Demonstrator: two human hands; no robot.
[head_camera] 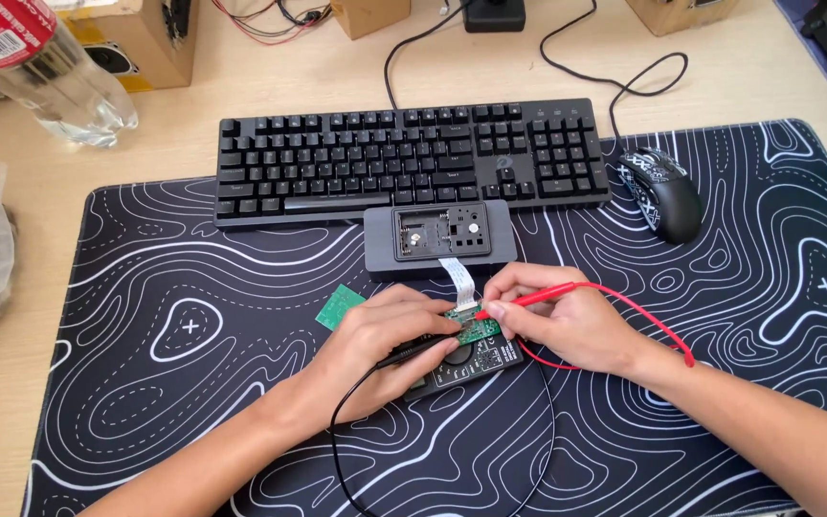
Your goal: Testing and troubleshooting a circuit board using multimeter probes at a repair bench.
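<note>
Both probes meet on the green circuit board [476, 327]: left hand [375, 349] grips black, right hand [557, 321] pinches red.

Pale wooden desk [11, 421], black wavy-lined mat [720, 402], bright even light.

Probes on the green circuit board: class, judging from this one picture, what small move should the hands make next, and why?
Probably steady both tips and glance at the multimeter. The right hand holds the red probe and the left hand the black probe, both meeting at the small green board, which lies over the meter.
</note>
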